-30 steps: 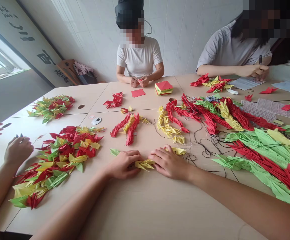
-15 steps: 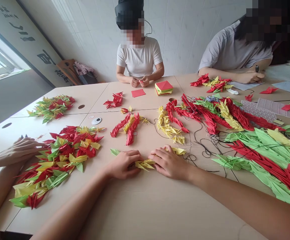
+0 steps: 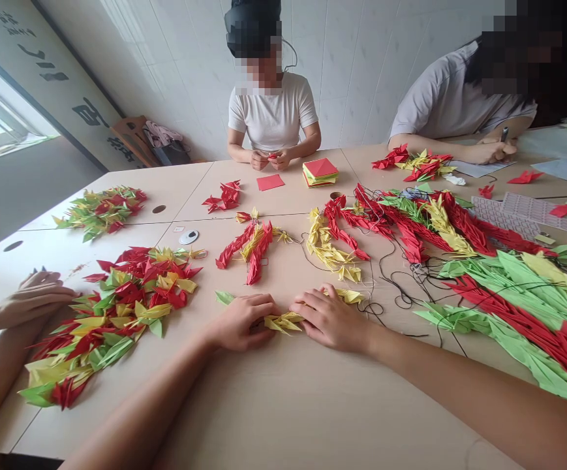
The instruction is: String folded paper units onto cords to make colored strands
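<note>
You are resting both hands palm down on the pale wooden table (image 3: 283,405). Your left hand (image 3: 241,321) is curling its fingers over one end of the short string of yellow folded paper cranes (image 3: 283,322), and your right hand (image 3: 332,318) is lying with bent fingers over the other end. I cannot tell whether the fingertips are pinching it. The string is lying flat between your hands. A co-worker's hand (image 3: 33,297) is touching the pile of red, yellow and green paper cranes (image 3: 117,307) on your left.
</note>
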Motion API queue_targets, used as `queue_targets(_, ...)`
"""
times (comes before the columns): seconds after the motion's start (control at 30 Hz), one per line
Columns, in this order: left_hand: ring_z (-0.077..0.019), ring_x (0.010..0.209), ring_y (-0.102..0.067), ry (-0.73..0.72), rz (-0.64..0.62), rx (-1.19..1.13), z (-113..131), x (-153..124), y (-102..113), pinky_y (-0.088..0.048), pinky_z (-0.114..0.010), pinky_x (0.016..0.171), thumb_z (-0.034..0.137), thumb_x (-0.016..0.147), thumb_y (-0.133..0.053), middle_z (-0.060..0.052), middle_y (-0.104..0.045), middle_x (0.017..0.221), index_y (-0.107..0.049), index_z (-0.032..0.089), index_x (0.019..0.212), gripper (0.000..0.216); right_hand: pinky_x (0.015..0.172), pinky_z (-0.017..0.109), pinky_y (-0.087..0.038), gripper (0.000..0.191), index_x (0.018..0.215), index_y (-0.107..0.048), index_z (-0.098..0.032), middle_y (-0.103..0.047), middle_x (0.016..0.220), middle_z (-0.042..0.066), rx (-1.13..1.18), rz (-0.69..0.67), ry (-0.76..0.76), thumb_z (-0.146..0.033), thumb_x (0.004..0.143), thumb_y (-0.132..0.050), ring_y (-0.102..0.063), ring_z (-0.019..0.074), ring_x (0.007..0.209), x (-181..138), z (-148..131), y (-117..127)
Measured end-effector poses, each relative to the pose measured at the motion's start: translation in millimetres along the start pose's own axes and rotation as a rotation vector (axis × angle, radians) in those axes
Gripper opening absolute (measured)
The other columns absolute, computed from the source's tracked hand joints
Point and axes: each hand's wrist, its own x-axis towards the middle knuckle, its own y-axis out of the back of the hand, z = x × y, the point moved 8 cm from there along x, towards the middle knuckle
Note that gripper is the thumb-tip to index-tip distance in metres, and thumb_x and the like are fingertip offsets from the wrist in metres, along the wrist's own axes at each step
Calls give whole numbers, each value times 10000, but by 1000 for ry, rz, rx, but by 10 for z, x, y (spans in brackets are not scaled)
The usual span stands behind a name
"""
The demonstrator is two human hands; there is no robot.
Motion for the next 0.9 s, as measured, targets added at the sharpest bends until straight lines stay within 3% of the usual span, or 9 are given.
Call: queue_targets(0.9,-181,796,-582,-1,4,-6,12,11,15,-460,-268,715,231,819,-525,-63,-596,935,-568,192,1072,260,901,370,-256,263,1176,-547,-187,-602,1172,86,-21,-22,-4,-214,938,-437,-527,187,1006,-3,-10,8)
